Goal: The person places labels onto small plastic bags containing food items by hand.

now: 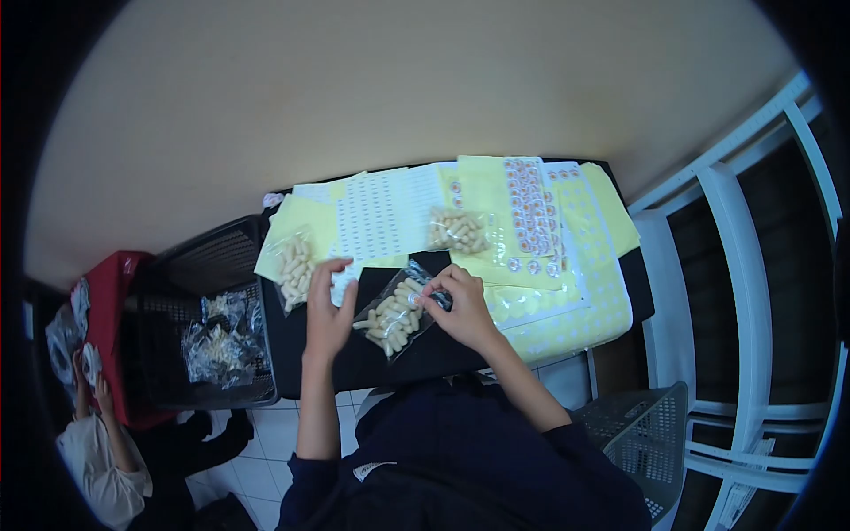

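A clear plastic bag [390, 319] of pale, capsule-shaped pieces lies on the black tabletop in front of me. My right hand [459, 305] is over its upper right part, thumb and forefinger pinched together at a small round white sticker [413, 300] on the bag. To the left, my left hand [330, 311] is raised with thumb and fingers apart. A small white patch shows between those fingers, too blurred to name. Just beyond my left hand rests another filled bag [295, 267]. A third filled bag [457, 231] lies farther back on the sheets.
Yellow and white sticker sheets [506, 199] cover the back and right of the table [288, 358]. At left, a dark crate [266, 376] holds several bags. A grey basket [655, 442] stands at lower right. Another person [106, 460] is at far left beside a red surface [111, 310].
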Demonstrator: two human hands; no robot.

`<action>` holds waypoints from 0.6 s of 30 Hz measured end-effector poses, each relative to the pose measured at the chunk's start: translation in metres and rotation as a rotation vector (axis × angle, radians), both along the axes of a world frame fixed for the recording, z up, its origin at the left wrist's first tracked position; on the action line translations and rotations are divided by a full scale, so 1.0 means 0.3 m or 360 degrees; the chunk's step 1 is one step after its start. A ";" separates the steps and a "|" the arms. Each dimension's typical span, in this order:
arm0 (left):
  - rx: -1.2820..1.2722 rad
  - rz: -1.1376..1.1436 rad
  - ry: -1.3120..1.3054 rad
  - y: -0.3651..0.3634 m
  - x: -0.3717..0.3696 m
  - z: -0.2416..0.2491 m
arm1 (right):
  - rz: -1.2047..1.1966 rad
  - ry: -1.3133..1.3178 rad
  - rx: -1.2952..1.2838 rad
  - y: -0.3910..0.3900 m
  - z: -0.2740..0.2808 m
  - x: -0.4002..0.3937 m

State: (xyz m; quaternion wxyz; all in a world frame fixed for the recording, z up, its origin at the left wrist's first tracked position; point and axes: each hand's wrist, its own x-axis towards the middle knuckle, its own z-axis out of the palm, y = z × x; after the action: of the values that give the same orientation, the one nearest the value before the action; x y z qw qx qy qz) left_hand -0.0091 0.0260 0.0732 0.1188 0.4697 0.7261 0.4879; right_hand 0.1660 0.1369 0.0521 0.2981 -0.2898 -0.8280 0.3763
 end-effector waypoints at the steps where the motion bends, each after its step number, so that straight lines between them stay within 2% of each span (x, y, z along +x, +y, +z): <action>1: 0.0006 0.0040 0.0037 -0.046 0.011 -0.024 | -0.0003 -0.0106 0.0103 -0.031 0.010 -0.017; 5: -0.0119 -0.0020 0.0258 -0.135 0.091 -0.083 | 0.0012 -0.0116 0.0020 -0.079 -0.041 -0.043; 7: -0.0186 -0.0058 0.0235 -0.143 0.125 -0.100 | -0.0033 -0.0132 0.0029 -0.089 -0.055 -0.054; 9: -0.0181 -0.0065 0.0247 -0.143 0.138 -0.114 | -0.0017 -0.0048 -0.0193 -0.091 -0.083 -0.062; 12: -0.0200 -0.0112 0.0255 -0.147 0.136 -0.128 | 0.0022 -0.0047 -0.0284 -0.098 -0.097 -0.072; 13: -0.0199 -0.0106 0.0258 -0.149 0.134 -0.127 | 0.0028 -0.0045 -0.0281 -0.096 -0.095 -0.077; 15: -0.0201 -0.0132 0.0219 -0.151 0.133 -0.126 | 0.0011 -0.0005 0.0051 -0.092 -0.089 -0.082; 18: -0.0176 -0.0140 0.0227 -0.150 0.134 -0.133 | -0.0030 -0.0031 0.0098 -0.098 -0.089 -0.086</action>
State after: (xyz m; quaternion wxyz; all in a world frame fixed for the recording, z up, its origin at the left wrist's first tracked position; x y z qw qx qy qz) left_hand 0.0310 -0.0190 0.0334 0.1139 0.5273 0.7372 0.4067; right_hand 0.1401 0.1075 0.0254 0.3023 -0.2919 -0.8394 0.3449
